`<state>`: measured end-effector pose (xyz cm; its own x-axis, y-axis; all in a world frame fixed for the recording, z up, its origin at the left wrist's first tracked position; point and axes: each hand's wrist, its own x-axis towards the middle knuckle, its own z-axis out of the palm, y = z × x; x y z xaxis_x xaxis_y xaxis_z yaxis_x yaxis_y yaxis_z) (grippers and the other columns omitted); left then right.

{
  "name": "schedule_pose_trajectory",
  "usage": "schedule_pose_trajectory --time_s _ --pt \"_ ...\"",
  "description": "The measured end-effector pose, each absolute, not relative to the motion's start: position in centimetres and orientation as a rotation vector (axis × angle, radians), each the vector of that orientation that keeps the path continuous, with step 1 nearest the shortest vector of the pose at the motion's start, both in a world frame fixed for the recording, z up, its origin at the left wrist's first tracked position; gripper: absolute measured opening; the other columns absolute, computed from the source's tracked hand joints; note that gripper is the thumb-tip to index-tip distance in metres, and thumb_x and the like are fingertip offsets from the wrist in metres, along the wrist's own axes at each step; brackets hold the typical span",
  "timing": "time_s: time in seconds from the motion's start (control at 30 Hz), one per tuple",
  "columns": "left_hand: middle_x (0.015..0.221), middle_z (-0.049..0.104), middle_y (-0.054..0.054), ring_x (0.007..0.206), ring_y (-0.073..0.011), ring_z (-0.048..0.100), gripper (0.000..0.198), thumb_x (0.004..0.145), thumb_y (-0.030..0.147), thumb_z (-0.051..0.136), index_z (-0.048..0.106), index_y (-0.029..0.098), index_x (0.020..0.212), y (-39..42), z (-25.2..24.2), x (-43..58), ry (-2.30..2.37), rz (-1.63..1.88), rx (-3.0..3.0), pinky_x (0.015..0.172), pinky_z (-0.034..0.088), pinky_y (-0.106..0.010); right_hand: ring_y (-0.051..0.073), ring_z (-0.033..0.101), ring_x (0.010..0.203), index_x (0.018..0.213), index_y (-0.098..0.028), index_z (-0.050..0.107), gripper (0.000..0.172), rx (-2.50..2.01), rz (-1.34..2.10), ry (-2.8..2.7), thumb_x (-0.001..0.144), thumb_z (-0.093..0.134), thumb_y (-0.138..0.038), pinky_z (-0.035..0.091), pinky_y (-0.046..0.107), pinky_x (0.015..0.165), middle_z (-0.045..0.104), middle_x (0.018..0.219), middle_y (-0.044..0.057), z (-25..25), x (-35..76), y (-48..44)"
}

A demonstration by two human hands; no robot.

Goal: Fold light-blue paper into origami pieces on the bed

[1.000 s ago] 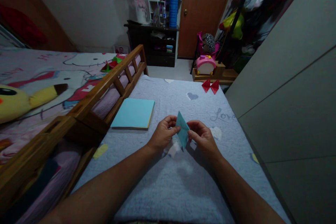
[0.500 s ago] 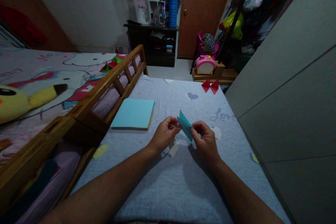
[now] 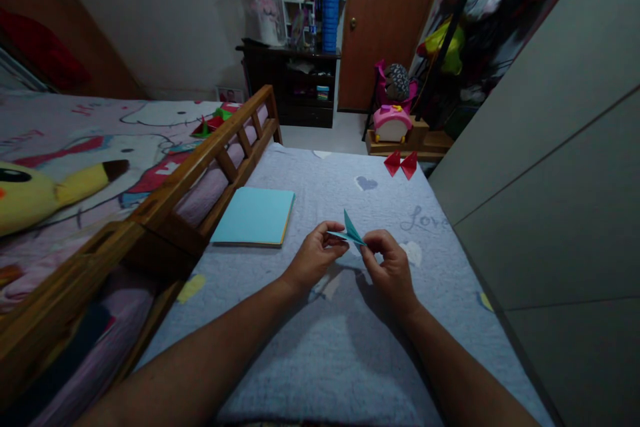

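Note:
A folded piece of blue paper [image 3: 353,233] is held up between my hands above the bed, one pointed flap standing up and another reaching left. My right hand [image 3: 389,263] pinches its right end between thumb and fingers. On the other side, the fingers of my left hand [image 3: 320,252] are closed around the tip of the left flap. A square stack of blue paper [image 3: 255,215] lies on the bed to the left. Two red folded paper pieces [image 3: 401,164] rest near the bed's far right corner.
A wooden bed rail [image 3: 220,160] runs along the left, with a second bed and a yellow plush toy [image 3: 45,190] beyond it. A pale cabinet [image 3: 560,213] borders the right side. A dark shelf unit [image 3: 300,90] and a pink toy case [image 3: 393,123] stand past the far edge.
The blue paper has turned in my hands: its left flap now lies flatter, spread apart from the upright flap. My left fingers have shifted slightly onto the left flap; my right hand has barely moved.

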<state>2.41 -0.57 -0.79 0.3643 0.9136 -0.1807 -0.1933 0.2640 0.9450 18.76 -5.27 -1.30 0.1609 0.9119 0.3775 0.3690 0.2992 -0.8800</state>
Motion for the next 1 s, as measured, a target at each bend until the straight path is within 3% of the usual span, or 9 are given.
schedule_pose_trajectory --time_s 0.2,0.43,0.57,0.83,1.0 --pt "0.085 0.066 -0.002 0.075 -0.014 0.059 0.037 0.068 0.04 0.081 0.062 0.018 0.092 -0.2 -0.8 2.3 0.884 0.906 1.095 0.069 0.046 -0.025 0.016 0.057 0.072 0.086 -0.022 0.063 0.008 -1.23 0.829 -1.299 0.087 0.065 -0.03 0.045 0.028 0.066 0.059 0.079 0.0 -1.3 18.7 -5.4" --pt "0.078 0.063 0.0 0.072 -0.0123 0.057 0.032 0.071 0.039 0.081 0.065 0.015 0.086 0.0 -1.2 2.1 0.884 0.942 1.118 0.067 0.044 -0.023 0.015 0.057 0.069 0.091 -0.021 0.07 0.018 -1.05 1.155 -1.216 0.089 0.064 -0.038 0.048 0.027 0.065 0.063 0.075 0.0 -0.5 19.0 -5.5" --pt "0.079 0.065 0.0 0.074 -0.0131 0.059 0.032 0.07 0.039 0.082 0.064 0.016 0.083 0.0 -1.3 2.1 0.846 0.948 1.091 0.072 0.045 -0.024 0.013 0.058 0.064 0.088 -0.022 0.073 0.017 -1.034 1.24 -1.099 0.084 0.07 -0.038 0.05 0.026 0.063 0.065 0.071 -0.001 -0.8 19.1 -5.3" --pt "0.075 0.063 0.001 0.064 -0.0106 0.055 0.034 0.071 0.041 0.081 0.065 0.016 0.086 -0.2 -1.0 2.0 0.886 0.901 1.107 0.058 0.038 -0.021 0.011 0.062 0.064 0.089 -0.022 0.073 0.017 -0.928 1.438 -0.931 0.081 0.076 -0.037 0.052 0.024 0.064 0.07 0.077 -0.001 -1.5 19.2 -5.1" --pt "0.079 0.065 0.0 0.068 -0.0119 0.057 0.031 0.073 0.038 0.078 0.066 0.016 0.089 -0.2 -1.0 2.0 0.875 0.89 1.125 0.061 0.042 -0.023 0.013 0.063 0.061 0.087 -0.021 0.073 0.02 -0.931 1.443 -0.883 0.078 0.078 -0.037 0.053 0.026 0.06 0.07 0.075 -0.001 -1.4 19.1 -5.1"
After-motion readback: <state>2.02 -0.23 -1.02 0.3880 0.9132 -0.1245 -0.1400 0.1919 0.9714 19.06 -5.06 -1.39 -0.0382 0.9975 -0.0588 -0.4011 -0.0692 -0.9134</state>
